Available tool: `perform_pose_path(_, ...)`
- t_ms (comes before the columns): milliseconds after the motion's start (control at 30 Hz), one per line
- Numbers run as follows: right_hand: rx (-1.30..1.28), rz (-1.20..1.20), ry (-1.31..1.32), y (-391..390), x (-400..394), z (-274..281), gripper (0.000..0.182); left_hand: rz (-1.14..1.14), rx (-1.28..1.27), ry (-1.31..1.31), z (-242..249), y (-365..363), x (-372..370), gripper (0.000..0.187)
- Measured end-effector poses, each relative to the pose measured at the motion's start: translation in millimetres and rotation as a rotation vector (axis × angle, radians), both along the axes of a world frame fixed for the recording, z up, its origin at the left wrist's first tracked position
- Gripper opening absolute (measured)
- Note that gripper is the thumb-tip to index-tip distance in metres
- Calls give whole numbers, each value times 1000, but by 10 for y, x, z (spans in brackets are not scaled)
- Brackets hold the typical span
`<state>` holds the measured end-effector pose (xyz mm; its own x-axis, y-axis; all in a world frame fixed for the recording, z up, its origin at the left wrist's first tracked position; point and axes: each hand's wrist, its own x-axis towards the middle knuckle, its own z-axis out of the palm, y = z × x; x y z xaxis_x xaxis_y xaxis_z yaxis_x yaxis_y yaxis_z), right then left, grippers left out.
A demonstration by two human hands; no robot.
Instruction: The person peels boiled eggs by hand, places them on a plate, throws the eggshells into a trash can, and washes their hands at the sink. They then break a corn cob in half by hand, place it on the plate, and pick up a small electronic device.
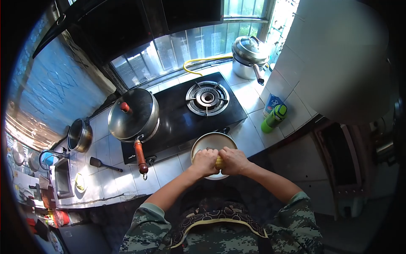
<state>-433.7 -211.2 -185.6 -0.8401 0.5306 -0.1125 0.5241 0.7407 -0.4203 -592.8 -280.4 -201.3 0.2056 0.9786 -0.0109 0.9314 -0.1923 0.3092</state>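
Observation:
Both hands are closed around a yellow corn cob (219, 162), held over a pale round bowl (213, 141) at the counter's front edge. My left hand (205, 161) grips the cob from the left, and my right hand (234, 161) grips it from the right, the two almost touching. Only a short strip of kernels shows between them; the fingers hide the remainder. Below the hands, most of the bowl's inside is covered from sight.
Behind the bowl is a black gas stove (177, 122) with a lidded wok (135, 114), its handle (141, 156) jutting forward. A pressure cooker (249, 57) and green bottle (274, 118) stand right. Left are a spatula (105, 164), a pot (80, 135) and a sink (63, 180).

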Motion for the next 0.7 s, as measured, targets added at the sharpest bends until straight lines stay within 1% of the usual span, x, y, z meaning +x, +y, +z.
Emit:
perform_pose_path(33,45,20,-85,-13,-3,14,42,49,-28,-62,-60,-43,9,43)
perform_pose_path(67,52,17,-82,-72,-1,23,42,99,-56,-123,-111,-72,15,44)
perform_pose_path(133,274,106,-6,-249,16,68,44,107,-202,-206,122,-159,71,47)
perform_pose_path(167,176,122,-70,-284,26,138,45,109,-240,-197,133,-211,78,46)
perform_pose_path(200,179,120,-66,-325,38,161,45,111,-277,-188,129,-285,93,46)
perform_pose_path(267,-69,50,-146,-474,74,144,43,60,-325,-159,254,-448,122,42)
perform_pose_path(300,-12,98,-134,-549,92,187,39,78,-358,-163,270,-514,150,40)
perform_pose_path(400,-19,81,-98,-632,107,349,36,48,-290,-198,319,-604,137,39)
perform_pose_path(433,9,100,-33,-631,134,320,38,47,-289,-198,344,-609,109,39)
perform_pose_path(467,9,95,-30,-619,145,336,38,-8,-204,-229,374,-608,50,39)
perform_pose_path(533,46,145,112,-636,181,391,40,-117,-44,-295,415,-647,-19,41)
perform_pose_path(567,42,141,115,-648,203,388,40,-119,-48,-293,420,-664,-22,41)
perform_pose_path(633,19,179,228,-643,255,375,43,-162,-56,-348,425,-668,-20,39)
perform_pose_path(667,17,173,228,-659,290,359,43,-166,-59,-348,437,-685,-8,39)
perform_pose_path(700,16,189,282,-657,318,346,41,-188,-69,-378,473,-690,2,39)
